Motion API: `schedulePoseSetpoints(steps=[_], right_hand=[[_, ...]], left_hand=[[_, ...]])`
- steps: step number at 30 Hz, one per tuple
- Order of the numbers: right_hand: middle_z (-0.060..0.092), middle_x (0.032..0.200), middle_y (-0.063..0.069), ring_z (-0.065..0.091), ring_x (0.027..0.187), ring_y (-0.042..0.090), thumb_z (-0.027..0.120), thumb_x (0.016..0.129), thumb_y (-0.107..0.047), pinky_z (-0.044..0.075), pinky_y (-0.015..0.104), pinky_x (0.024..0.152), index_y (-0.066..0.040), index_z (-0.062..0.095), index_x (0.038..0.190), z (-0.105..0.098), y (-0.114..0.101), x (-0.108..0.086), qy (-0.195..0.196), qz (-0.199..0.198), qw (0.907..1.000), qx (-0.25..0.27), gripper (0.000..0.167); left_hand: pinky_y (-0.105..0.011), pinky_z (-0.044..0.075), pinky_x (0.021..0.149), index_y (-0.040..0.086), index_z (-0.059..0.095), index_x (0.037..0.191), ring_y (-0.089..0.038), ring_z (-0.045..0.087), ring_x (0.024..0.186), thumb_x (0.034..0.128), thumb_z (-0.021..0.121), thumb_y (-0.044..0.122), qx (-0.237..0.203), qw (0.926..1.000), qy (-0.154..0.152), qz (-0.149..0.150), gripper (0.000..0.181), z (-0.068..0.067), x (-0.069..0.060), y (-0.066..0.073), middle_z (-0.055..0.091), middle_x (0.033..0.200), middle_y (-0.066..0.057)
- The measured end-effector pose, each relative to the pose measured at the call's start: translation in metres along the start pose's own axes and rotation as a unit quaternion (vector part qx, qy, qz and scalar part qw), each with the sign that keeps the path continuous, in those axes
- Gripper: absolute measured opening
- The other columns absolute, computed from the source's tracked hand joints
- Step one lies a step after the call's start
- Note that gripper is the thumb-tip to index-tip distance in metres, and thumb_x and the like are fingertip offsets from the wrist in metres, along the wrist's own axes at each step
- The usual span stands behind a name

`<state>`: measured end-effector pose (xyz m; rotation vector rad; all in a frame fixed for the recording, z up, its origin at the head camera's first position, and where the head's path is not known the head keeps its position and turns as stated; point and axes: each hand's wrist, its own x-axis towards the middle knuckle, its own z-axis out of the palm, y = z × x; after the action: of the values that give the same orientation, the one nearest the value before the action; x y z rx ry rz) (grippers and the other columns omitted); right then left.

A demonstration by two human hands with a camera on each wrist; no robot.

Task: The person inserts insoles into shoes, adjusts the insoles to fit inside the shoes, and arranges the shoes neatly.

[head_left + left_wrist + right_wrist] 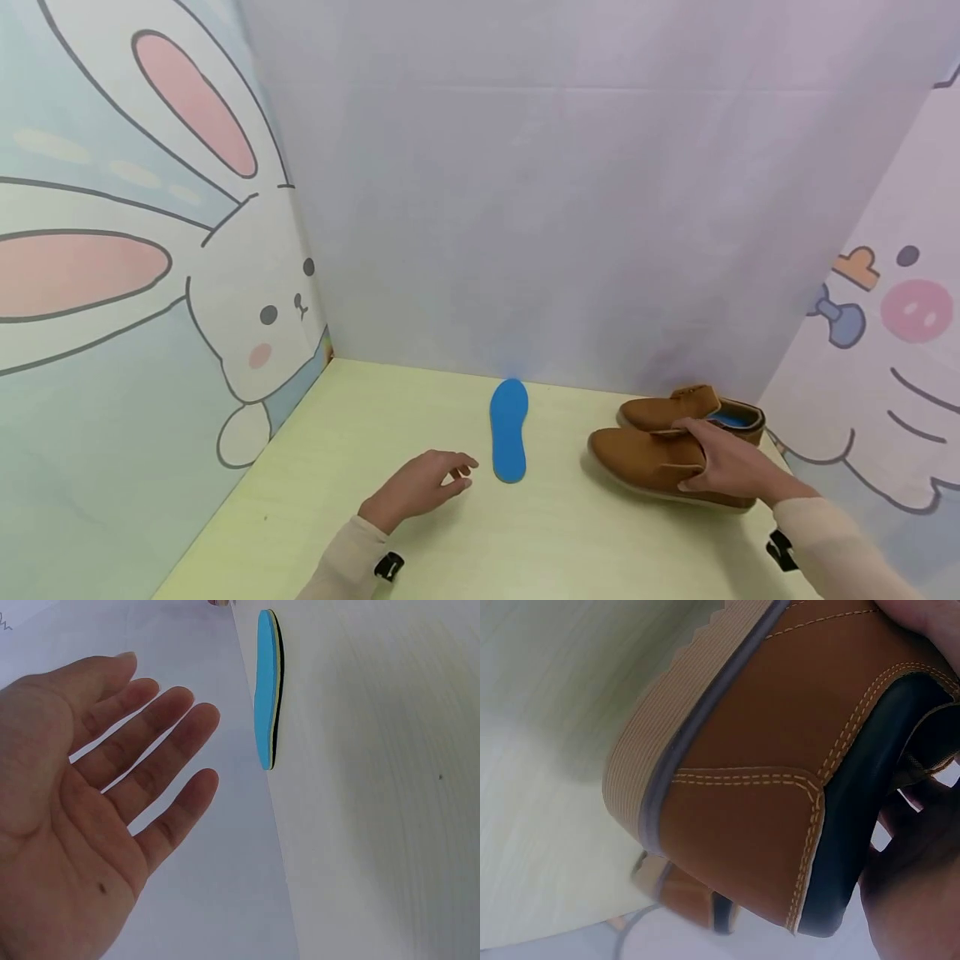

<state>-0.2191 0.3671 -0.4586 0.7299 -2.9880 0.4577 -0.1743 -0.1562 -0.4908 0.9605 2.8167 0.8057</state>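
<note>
We grip near shoe [637, 457] in right hand [723, 465]; left hand [422, 485] holds nothing, fingers loosely spread. Insole [509, 433] lies on surface [300, 475] just beyond left fingertips; thin edge may slip under pinch. Far shoe [654, 412], just beyond right hand, could get knocked if we swing wide.

- Head view: soft, even light; a faint shadow lies below the left hand [422, 486] on the desk [570, 542].
- Left wrist view: the palm [90, 817] looks dim.
- Right wrist view: at the right hand [727, 462] the nearer shoe [735, 832] is crisp, the farther shoe [686, 898] softer.
</note>
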Motion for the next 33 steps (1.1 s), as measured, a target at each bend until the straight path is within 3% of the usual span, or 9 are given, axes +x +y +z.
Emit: schedulePoseSetpoints(steps=[6,14,17,23,28,33], right_hand=[[0.056,0.137,0.01,0.064,0.111,0.032,0.089,0.068,-0.057,0.055,0.05,0.08,-0.013,0.052,0.14,0.007,-0.032,0.01,-0.005,-0.034,0.9992,-0.021,0.092],[0.059,0.135,0.008,0.065,0.109,0.03,0.09,0.068,-0.055,0.055,0.05,0.083,-0.015,0.054,0.14,0.015,-0.073,0.025,-0.004,-0.078,0.996,-0.044,0.09],[0.06,0.13,0.001,0.066,0.105,0.023,0.09,0.067,-0.054,0.056,0.047,0.08,-0.02,0.055,0.136,0.02,-0.085,0.03,-0.001,-0.099,0.994,-0.048,0.085],[0.059,0.12,-0.01,0.064,0.096,0.011,0.089,0.068,-0.058,0.055,0.038,0.076,-0.024,0.053,0.135,0.036,-0.102,0.035,-0.013,-0.133,0.9901,-0.045,0.083],[0.058,0.113,-0.013,0.062,0.091,0.008,0.088,0.07,-0.059,0.055,0.037,0.074,-0.023,0.053,0.134,0.048,-0.112,0.039,-0.021,-0.163,0.9855,-0.042,0.081],[0.058,0.114,-0.013,0.061,0.09,0.008,0.087,0.07,-0.06,0.055,0.036,0.074,-0.022,0.052,0.134,0.059,-0.121,0.041,-0.03,-0.169,0.9846,-0.034,0.082]], left_hand=[[-0.03,0.055,0.085,0.011,0.068,0.128,-0.005,0.065,0.097,0.1025,0.064,0.023,-0.003,1.0,-0.003,0.0,0.028,0.0,0.0,-0.001,0.071,0.115,-0.001],[-0.032,0.055,0.084,0.01,0.069,0.127,-0.006,0.066,0.096,0.1025,0.064,0.021,0.011,0.9999,0.009,0.005,0.028,-0.002,0.002,-0.002,0.071,0.111,0.004],[-0.031,0.055,0.084,0.011,0.069,0.127,-0.006,0.066,0.095,0.1023,0.064,0.021,0.012,0.9998,0.011,0.006,0.027,-0.003,0.002,-0.002,0.071,0.11,0.005],[-0.031,0.055,0.083,0.012,0.07,0.126,-0.005,0.065,0.095,0.1022,0.064,0.02,0.007,0.9999,0.011,0.009,0.025,-0.004,0.0,0.0,0.071,0.108,0.006],[-0.031,0.055,0.084,0.011,0.069,0.126,-0.004,0.065,0.095,0.1029,0.063,0.02,0.004,0.9998,0.014,0.015,0.026,-0.003,0.002,-0.001,0.071,0.108,0.006],[-0.031,0.055,0.084,0.011,0.07,0.125,-0.005,0.066,0.095,0.103,0.063,0.02,0.01,0.9994,0.019,0.027,0.025,-0.002,0.002,-0.001,0.072,0.11,0.003]])
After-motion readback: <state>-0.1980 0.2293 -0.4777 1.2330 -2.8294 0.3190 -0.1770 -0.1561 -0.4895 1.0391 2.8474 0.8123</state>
